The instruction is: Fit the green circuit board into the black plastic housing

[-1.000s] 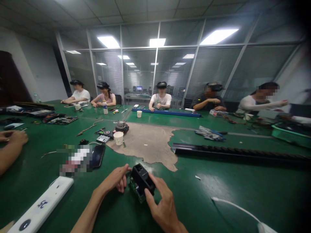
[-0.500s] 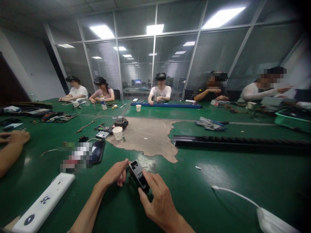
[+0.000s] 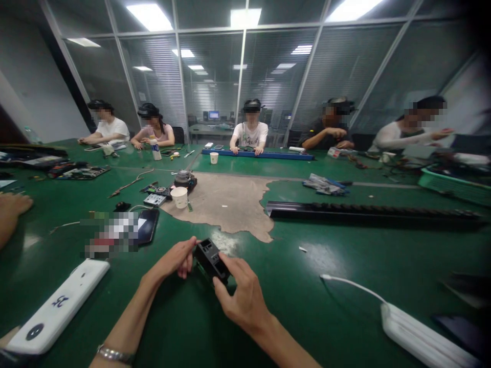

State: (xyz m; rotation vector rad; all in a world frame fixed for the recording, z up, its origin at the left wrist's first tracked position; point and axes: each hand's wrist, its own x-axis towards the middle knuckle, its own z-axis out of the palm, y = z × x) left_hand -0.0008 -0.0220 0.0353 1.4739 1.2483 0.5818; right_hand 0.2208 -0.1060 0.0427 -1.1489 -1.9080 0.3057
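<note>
Right grip point(image 3: 242, 292) on boxy black device point(image 3: 208, 257), top face slotted.

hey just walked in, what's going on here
Someone has a black device in front of them at a green table. Their right hand grips its near end between thumb and fingers; their left hand is at its far corner, though whether it touches is unclear. A white bar lies to the left. Across the table, a person in a white T-shirt has both hands at a blue bar.
</note>
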